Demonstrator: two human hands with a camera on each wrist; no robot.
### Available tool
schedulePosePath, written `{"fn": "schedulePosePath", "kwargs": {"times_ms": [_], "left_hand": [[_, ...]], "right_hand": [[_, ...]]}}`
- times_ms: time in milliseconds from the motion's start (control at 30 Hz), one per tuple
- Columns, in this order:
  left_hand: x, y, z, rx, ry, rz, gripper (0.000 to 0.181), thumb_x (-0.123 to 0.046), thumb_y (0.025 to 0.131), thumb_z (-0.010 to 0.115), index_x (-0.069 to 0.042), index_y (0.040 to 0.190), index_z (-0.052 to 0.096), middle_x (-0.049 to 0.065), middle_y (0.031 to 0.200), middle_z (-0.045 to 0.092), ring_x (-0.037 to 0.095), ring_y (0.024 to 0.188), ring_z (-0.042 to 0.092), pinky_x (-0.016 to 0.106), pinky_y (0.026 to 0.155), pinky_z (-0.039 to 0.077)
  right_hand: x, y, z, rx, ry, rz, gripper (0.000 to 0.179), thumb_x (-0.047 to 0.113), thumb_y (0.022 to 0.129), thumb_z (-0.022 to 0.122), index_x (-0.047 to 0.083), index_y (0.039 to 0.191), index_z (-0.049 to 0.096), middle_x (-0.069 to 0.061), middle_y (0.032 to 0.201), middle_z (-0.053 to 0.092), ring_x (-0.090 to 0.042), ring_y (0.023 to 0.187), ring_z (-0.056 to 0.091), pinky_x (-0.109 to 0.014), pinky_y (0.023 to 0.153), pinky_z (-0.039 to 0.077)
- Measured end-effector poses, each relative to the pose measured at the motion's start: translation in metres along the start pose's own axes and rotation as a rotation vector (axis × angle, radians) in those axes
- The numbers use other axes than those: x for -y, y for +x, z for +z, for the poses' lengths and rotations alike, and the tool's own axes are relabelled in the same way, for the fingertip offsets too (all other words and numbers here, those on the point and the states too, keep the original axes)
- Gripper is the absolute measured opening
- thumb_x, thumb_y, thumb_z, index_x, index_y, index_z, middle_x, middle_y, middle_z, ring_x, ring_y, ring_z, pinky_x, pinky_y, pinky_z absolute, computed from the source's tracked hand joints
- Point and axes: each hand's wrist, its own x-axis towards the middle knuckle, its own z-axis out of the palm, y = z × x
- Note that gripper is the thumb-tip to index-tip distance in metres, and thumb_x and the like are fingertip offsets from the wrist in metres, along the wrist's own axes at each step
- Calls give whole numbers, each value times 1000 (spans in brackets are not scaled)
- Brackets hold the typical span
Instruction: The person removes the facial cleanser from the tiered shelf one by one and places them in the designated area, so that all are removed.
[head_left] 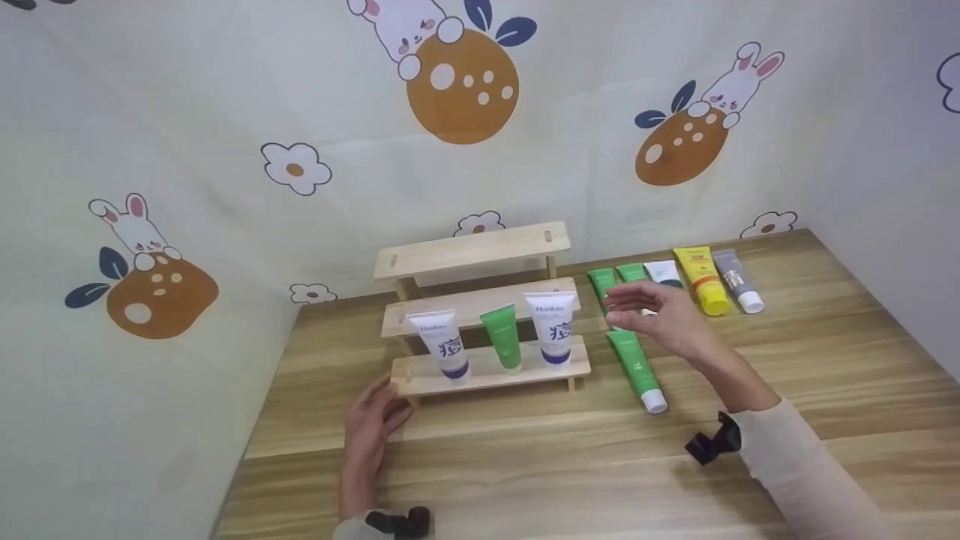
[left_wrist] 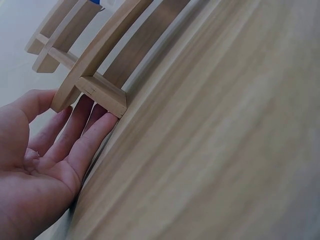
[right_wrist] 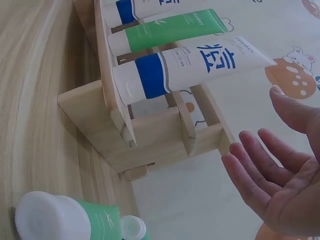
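Observation:
A three-step wooden rack [head_left: 491, 380] stands on the table, with two white-and-blue tubes [head_left: 444, 346] and a green tube [head_left: 502, 337] between them upright on its lowest step. At the rack's left end my left hand [head_left: 369, 427] holds the bottom step; the left wrist view shows the thumb [left_wrist: 37, 102] at the board's end and the fingers beneath, by the leg. My right hand [head_left: 660, 319] hovers right of the rack, holding nothing. In the right wrist view its fingers [right_wrist: 265, 165] are loosely bent and apart from the nearest white-and-blue tube [right_wrist: 187, 70].
Beneath the right hand lies a green tube [head_left: 635, 371] with a white cap. Behind it is a row of flat tubes, including a yellow one [head_left: 701, 279] and a grey one [head_left: 739, 279]. A printed curtain [head_left: 570, 165] hangs close behind the rack.

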Motion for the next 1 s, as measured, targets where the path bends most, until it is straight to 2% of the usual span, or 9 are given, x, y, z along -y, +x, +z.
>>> {"fn": "schedulePosePath", "kwargs": {"times_ms": [200,433,567,833,1000], "left_hand": [[0,1,1,-8,19,-13,51,-18,100,61,3,144,46,8,108,68,15,93,70,31,88,64],[0,0,1,-1,17,-5,50,-17,101,58,3,145,45,4,101,70,15,90,71,30,87,64],[-1,-1,1,-10,29,-13,49,-18,101,59,2,145,46,4,103,70,14,92,71,30,89,64],[0,-1,1,-18,27,-5,50,-18,100,60,2,144,47,9,107,69,16,93,70,31,90,64],[0,-1,0,-18,29,-3,49,-16,101,59,3,144,46,10,109,68,16,93,70,32,90,64]], "right_hand": [[3,-2,11,2,3,-68,53,26,89,77,3,133,59,-17,131,65,-31,123,61,-12,91,56],[2,-1,25,32,84,-138,55,17,87,78,2,136,56,-20,133,62,-35,125,58,-15,96,55],[2,1,33,65,91,-115,60,20,86,80,5,138,54,-16,134,61,-32,127,57,-18,98,56],[-3,7,49,84,105,-78,64,20,85,80,1,139,51,-21,134,60,-36,126,58,-39,107,54],[-5,9,58,62,125,-56,62,15,84,80,-1,136,52,-22,133,60,-35,124,60,-38,105,56]]}}
